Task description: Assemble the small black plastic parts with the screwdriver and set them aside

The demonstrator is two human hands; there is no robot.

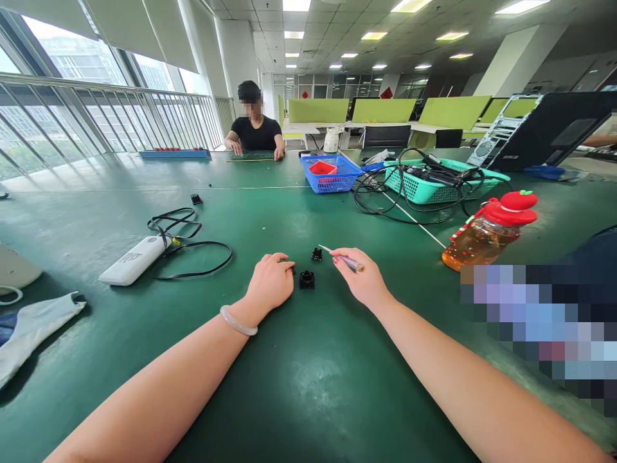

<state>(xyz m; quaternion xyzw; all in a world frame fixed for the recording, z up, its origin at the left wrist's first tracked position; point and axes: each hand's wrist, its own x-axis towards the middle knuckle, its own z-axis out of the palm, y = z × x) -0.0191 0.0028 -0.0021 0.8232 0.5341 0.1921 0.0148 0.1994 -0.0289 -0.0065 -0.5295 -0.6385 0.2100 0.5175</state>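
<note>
My right hand (359, 273) grips a slim precision screwdriver (351, 262) with a shiny handle, its thin metal tip pointing left and away from me. Just beyond that tip lies a small black part with pins (317, 254), apart from both hands. A square black part with a round opening (306, 280) sits on the green table (308, 386) between my hands, close to the left fingertips. My left hand (270, 281) rests on the table with curled fingers, a bracelet (238, 321) at its wrist. A dark bit shows at its fingertips, mostly hidden.
At left lies a white power bank (132, 260) with a looped black cable (193, 276). Beyond are a blue basket (332, 183) and a teal basket (419, 193) of cables. A red-lidded bottle (482, 238) stands at right. Another person (255, 132) sits across the table.
</note>
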